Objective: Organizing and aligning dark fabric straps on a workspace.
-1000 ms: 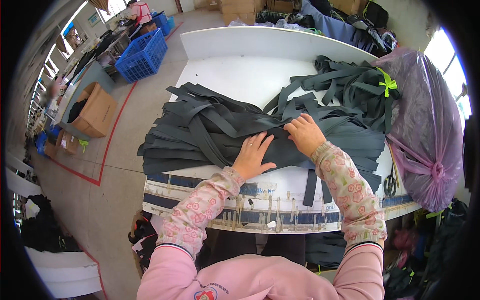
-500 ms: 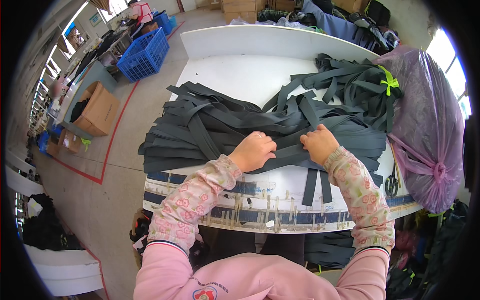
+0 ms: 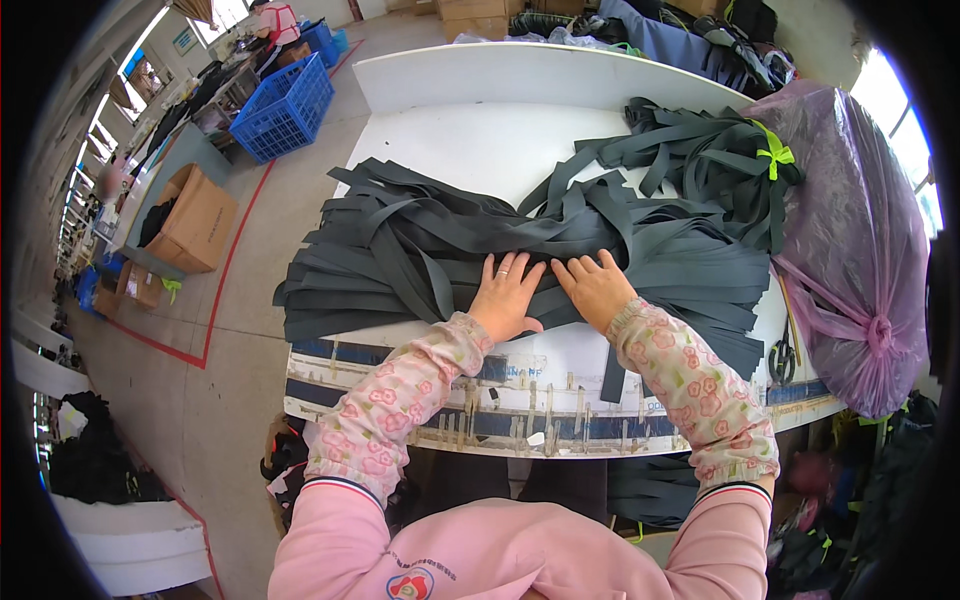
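Both my left hand (image 3: 507, 296) and right hand (image 3: 597, 290) are spread flat, holding nothing, pressing the strap pile (image 3: 450, 245). The straps at 9 o'clock overhang the table (image 3: 480, 140), so one careless shove probably slides them off.

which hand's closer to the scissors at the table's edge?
Right. The right hand rests on the dark fabric strips, on the side toward the scissors; the left hand lies flat beside it, farther away.

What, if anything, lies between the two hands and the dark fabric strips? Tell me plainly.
Nothing visible does. The left hand and the right hand both lie flat, fingers spread, directly on the pile of dark fabric strips on the white table. No tool, bag or other item sits under or between them.
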`<action>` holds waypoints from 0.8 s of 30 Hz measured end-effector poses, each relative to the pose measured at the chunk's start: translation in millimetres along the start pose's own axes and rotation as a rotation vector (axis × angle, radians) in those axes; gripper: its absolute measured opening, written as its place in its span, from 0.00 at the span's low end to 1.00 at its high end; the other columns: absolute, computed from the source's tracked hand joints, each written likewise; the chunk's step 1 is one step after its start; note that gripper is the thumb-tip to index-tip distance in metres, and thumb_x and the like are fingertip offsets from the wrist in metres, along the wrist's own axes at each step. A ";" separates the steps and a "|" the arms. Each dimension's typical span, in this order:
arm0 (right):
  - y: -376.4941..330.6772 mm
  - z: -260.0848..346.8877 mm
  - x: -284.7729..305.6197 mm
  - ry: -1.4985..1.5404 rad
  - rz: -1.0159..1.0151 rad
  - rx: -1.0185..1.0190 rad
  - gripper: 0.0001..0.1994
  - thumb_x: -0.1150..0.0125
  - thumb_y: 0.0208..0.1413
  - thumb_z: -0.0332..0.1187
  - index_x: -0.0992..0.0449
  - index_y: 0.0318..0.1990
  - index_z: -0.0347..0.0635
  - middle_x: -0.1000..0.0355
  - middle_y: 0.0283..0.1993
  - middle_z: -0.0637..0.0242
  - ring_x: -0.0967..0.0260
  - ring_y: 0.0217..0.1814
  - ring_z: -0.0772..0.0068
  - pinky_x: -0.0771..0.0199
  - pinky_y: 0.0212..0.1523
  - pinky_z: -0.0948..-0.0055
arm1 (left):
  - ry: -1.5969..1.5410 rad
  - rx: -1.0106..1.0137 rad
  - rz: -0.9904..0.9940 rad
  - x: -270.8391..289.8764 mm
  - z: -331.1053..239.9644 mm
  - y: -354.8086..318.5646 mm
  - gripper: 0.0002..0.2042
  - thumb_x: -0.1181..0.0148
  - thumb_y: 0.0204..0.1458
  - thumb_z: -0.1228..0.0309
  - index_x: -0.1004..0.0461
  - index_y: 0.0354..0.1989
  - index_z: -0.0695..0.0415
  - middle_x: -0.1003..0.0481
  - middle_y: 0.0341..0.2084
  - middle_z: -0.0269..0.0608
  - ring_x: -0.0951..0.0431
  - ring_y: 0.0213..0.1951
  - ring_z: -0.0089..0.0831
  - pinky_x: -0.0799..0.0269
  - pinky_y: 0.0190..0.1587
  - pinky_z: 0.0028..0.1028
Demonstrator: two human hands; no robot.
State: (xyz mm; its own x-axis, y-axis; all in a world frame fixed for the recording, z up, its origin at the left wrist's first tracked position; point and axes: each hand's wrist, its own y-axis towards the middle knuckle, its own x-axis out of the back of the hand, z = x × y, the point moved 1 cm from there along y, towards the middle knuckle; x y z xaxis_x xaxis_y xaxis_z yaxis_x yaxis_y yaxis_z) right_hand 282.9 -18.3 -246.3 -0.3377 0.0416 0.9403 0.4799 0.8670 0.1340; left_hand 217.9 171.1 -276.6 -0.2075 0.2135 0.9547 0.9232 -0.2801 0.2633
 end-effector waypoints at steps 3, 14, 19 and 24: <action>-11.5 1.5 4.6 -0.034 0.055 -0.022 0.19 0.43 0.57 0.33 0.28 0.57 0.41 0.29 0.46 0.69 0.32 0.52 0.69 0.37 0.58 0.61 | -0.044 -0.016 0.004 -10.3 -9.5 -9.0 0.43 0.23 0.38 0.60 0.38 0.65 0.57 0.37 0.62 0.48 0.40 0.67 0.45 0.56 0.72 0.57; -29.7 6.5 -3.1 0.050 0.104 -0.022 0.10 0.38 0.52 0.34 0.25 0.42 0.47 0.27 0.36 0.69 0.28 0.44 0.66 0.35 0.53 0.67 | -0.100 -0.091 0.155 -11.0 -6.8 3.3 0.31 0.20 0.32 0.61 0.27 0.48 0.51 0.31 0.44 0.37 0.31 0.51 0.39 0.39 0.51 0.40; -1.2 -27.0 18.6 0.285 0.315 -0.104 0.20 0.25 0.40 0.36 0.20 0.44 0.50 0.22 0.41 0.66 0.24 0.49 0.62 0.29 0.51 0.64 | -0.178 -0.171 -0.133 23.6 -1.8 21.9 0.27 0.21 0.35 0.63 0.27 0.46 0.53 0.30 0.41 0.38 0.29 0.48 0.40 0.37 0.54 0.39; 22.0 -58.5 46.7 0.388 0.437 -0.179 0.23 0.23 0.37 0.36 0.19 0.46 0.49 0.20 0.40 0.61 0.22 0.46 0.54 0.24 0.48 0.60 | -1.008 -0.016 0.010 59.0 -49.1 -18.1 0.09 0.31 0.53 0.71 0.22 0.40 0.57 0.24 0.34 0.36 0.24 0.39 0.30 0.27 0.41 0.31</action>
State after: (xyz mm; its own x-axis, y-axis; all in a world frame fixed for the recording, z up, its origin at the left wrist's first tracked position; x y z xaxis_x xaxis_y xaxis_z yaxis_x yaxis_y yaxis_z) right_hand 325.0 -26.2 -181.2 0.2245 0.1622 0.9609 0.6474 0.7122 -0.2715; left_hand 173.1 142.8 -218.2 0.1778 0.9009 0.3959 0.9174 -0.2973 0.2645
